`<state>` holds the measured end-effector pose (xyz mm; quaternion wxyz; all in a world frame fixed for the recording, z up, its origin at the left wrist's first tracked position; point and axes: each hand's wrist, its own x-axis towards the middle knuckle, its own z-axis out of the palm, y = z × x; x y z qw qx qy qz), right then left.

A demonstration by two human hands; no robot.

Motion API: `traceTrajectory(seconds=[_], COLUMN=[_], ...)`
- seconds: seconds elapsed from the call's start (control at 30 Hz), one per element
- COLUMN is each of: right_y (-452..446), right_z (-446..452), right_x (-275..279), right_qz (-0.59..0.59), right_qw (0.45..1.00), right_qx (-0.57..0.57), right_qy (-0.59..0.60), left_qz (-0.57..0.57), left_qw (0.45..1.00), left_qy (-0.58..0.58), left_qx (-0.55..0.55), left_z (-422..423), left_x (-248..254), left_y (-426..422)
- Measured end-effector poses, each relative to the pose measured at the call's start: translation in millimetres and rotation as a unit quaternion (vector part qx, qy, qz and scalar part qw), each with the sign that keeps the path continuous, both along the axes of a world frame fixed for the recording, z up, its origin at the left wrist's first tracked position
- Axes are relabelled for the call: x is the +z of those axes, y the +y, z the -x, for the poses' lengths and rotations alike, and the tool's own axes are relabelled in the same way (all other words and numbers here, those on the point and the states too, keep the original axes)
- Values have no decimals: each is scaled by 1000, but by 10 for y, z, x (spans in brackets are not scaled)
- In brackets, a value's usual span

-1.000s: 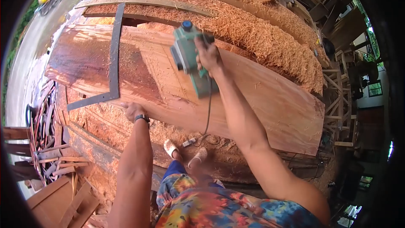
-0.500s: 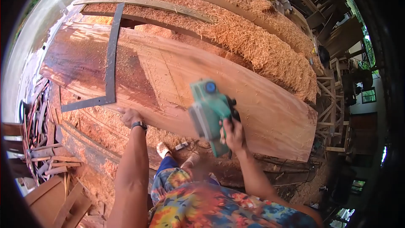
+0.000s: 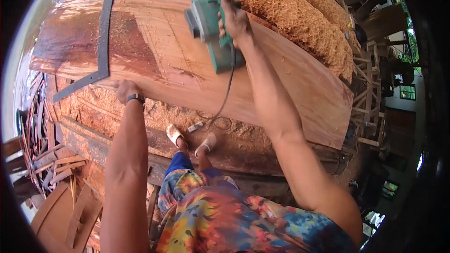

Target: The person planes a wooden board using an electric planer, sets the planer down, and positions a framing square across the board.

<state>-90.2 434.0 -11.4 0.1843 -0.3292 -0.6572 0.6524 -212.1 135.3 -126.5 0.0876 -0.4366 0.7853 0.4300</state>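
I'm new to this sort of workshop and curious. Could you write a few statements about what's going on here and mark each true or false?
1. The right hand grips a green power tool. True.
2. The left hand is at the near edge of the wide board. True.
3. The green power tool has no cord. False: a dark cord hangs from it.
4. An L-shaped metal square lies across the wide board. True.
5. Both feet are bare. False: both have pale shoes on.
6. Nothing is worn on the left wrist. False: there is a dark band around it.
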Motion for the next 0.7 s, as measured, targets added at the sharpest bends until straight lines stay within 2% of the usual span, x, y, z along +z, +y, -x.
traceTrajectory(seconds=[0.07,0.13,0.2,0.3,0.37,0.47,0.53,0.7], right_y=[-299,-687,-985,-1511,-1731,-1782,-1707,-1255], right_z=[-554,-1258,-2065,-3080,-3508,-3656,-3556,-2773], right_x=[28,132,3,10,56,92,87,23], right_qz=[-18,-7,26,15,23,62,65,61], right_qw=[1000,1000,998,997,996,995,995,996], right_qx=[-6,-5,16,7,0,-8,-1,15], right_qy=[11,-18,-56,-78,-85,-80,-80,-56], left_qz=[5,10,16,3,-12,-27,7,2], left_qw=[1000,1000,1000,1000,1000,999,1000,1000], left_qy=[-3,-6,-15,-10,-4,-13,-15,-12], left_qx=[-2,-12,-10,-4,19,33,11,19], left_z=[-24,-33,-43,-17,-82,-49,-45,26], left_x=[104,105,161,30,202,140,81,-54], left_y=[29,29,40,9,67,53,23,-8])
